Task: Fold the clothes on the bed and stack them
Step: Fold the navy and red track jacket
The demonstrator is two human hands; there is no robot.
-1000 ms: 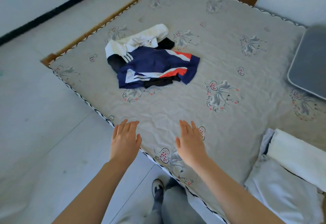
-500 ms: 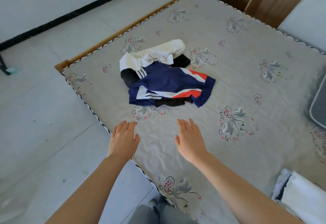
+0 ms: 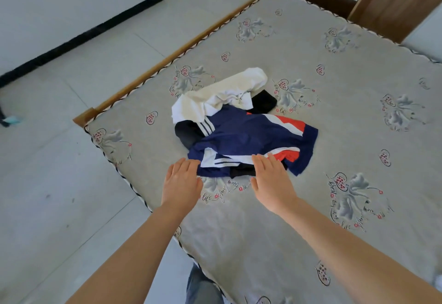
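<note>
Left hand, right hand — flat, fingers straight — reaching clothes pile.

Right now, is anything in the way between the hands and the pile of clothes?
No, nothing visible. The left hand and right hand are open at the near edge of the clothes pile, with only bare mattress around it.
</note>
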